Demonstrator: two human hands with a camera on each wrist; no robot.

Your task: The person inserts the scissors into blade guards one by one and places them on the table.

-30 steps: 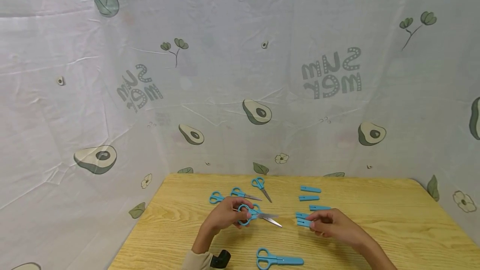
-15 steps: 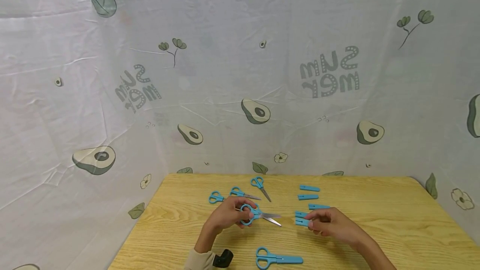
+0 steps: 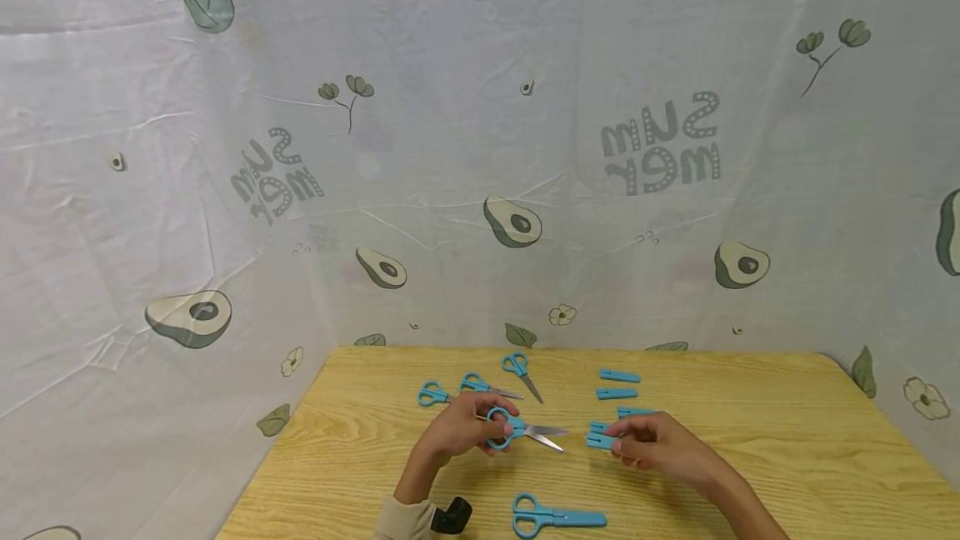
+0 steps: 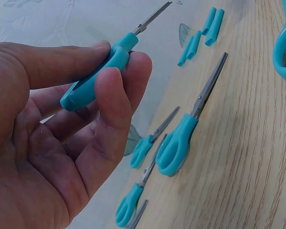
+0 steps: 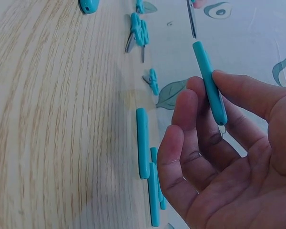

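Observation:
My left hand (image 3: 461, 426) pinches the blue handle of a pair of scissors (image 3: 515, 427) between thumb and fingers. Their metal blades (image 3: 546, 434) are slightly spread and point right. Opposite, my right hand (image 3: 667, 447) holds a blue blade cover (image 3: 599, 440) by its far end, with its slotted mouth towards the blades. A small gap parts the blade tips from the cover. In the right wrist view, the cover (image 5: 209, 81) sits between thumb and fingertips, lined up with a blade (image 5: 192, 21). The left wrist view has the thumb lying along the scissors handle (image 4: 97, 76).
Several loose blue scissors (image 3: 517, 367) lie behind my left hand on the wooden table (image 3: 787, 423). More blade covers (image 3: 619, 377) lie behind my right hand. Near the front edge rests a pair of scissors in its cover (image 3: 558, 518). A patterned sheet (image 3: 450, 157) hangs around the table.
The left hand has shifted a little to the right with the scissors. My right hand has brought the cover slightly left and up, narrowing the gap. Things on the table have stayed put.

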